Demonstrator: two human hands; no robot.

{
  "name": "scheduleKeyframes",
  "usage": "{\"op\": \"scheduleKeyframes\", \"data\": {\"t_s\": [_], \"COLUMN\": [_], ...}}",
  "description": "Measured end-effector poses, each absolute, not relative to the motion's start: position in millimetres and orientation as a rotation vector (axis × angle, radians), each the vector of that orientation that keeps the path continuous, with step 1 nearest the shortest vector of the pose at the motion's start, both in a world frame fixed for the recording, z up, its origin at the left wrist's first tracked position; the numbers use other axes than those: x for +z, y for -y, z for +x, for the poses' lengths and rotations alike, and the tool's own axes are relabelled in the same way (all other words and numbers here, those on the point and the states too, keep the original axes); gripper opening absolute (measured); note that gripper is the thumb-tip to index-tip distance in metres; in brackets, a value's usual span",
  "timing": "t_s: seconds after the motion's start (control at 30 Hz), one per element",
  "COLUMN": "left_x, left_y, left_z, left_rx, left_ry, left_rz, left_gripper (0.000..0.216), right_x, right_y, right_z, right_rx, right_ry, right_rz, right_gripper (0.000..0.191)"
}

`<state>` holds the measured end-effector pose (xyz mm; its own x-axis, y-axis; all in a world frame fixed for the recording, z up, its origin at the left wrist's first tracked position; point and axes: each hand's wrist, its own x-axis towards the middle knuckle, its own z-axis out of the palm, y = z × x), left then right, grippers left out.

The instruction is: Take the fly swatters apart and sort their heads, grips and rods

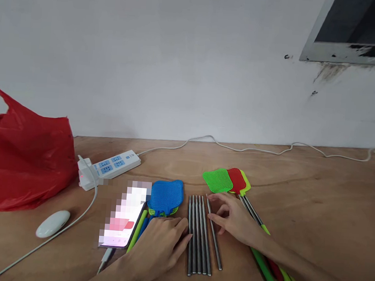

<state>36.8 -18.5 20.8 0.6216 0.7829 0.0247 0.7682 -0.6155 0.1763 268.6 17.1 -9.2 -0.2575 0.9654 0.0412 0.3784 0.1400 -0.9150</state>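
Note:
Several slim metal rods (198, 241) lie side by side on the wooden table. A separate metal rod (216, 242) rests slightly slanted just right of the row. My right hand (233, 220) has its thumb and index finger on the upper end of that rod. Bent over the left side of the row, my left hand (161, 244) has its thumb against the leftmost rod and its fingers apart, grasping nothing visible. Beyond it lie a blue fly swatter (166, 195) and, underneath, a yellow-green fly swatter (173, 211), partly hidden. Under my right forearm are fly swatters with green (218, 180), red (235, 179) and yellow (246, 184) heads.
A lit phone (124, 218), partly pixelated, stands left of the blue fly swatter. Further left are a white power strip (120, 164), a white mouse-shaped object (53, 224) and a red plastic bag (27, 158). A white cable (248, 150) runs along the wall.

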Motion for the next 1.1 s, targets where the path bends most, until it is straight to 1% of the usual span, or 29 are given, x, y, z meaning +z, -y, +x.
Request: {"op": "scheduleKeyframes", "data": {"t_s": [0.3, 0.47, 0.6, 0.7, 0.9, 1.1], "left_x": [16, 15, 16, 16, 16, 16], "left_y": [19, 19, 20, 20, 20, 19], "left_z": [36, 35, 36, 37, 37, 37], "left_rx": [0.160, 0.170, 0.199, 0.206, 0.182, 0.254], "left_ry": [-1.302, -1.287, -1.276, -1.275, -1.273, -1.290], "left_rz": [2.706, 2.701, 2.701, 2.697, 2.689, 2.706], "left_gripper": [0.017, 0.016, 0.016, 0.017, 0.017, 0.014], "right_x": [-15, -12, 2, 9, 13, 10], "right_y": [-9, -7, -1, 5, 10, 6], "right_z": [266, 265, 262, 259, 258, 273], "right_rx": [1.185, 1.019, 0.772, 0.656, 0.623, 0.610], "right_ry": [1.686, 1.877, 2.104, 2.213, 2.243, 2.196], "right_rz": [-1.272, -1.350, -1.399, -1.401, -1.409, -1.391], "right_gripper": [0.033, 0.032, 0.025, 0.019, 0.014, 0.019]}}
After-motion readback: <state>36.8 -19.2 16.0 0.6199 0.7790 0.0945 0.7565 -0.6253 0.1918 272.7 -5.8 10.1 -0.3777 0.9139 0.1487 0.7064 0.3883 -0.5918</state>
